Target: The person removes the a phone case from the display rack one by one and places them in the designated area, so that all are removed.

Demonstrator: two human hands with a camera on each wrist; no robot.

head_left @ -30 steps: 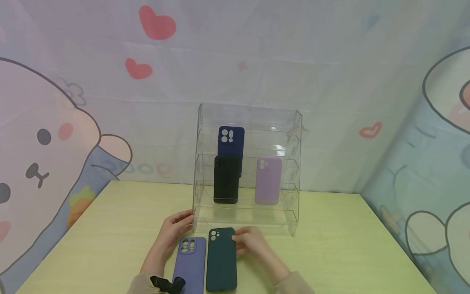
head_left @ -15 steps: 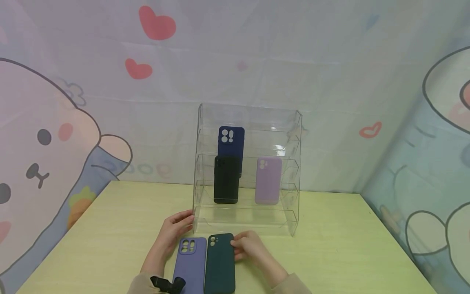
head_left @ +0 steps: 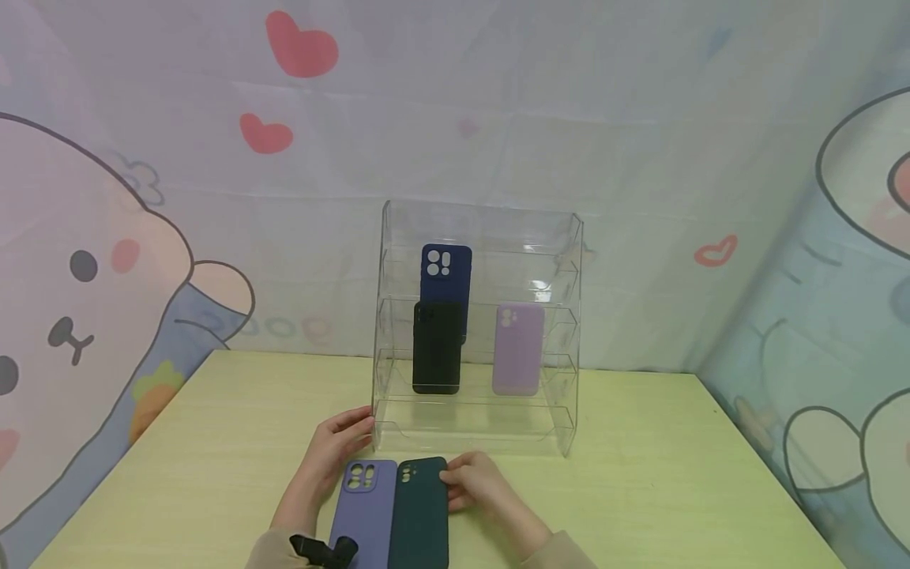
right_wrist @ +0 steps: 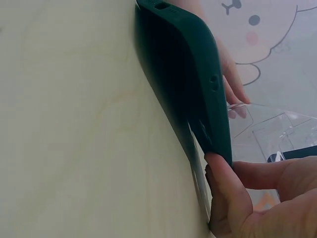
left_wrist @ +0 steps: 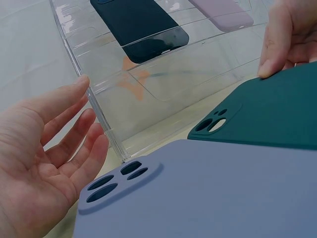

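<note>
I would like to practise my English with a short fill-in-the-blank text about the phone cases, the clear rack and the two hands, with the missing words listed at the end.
1. The clear rack holds ____ phone cases.
2. Behind the black case, the rear case is coloured ____.
3. The right hand holds the tilted case, coloured ____.
4. The left hand is at the side of the ____.

Missing words: three; dark blue; dark green; rack.

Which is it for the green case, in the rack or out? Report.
Out. The green case is in front of the clear rack, its edge pinched by the right hand.
</note>
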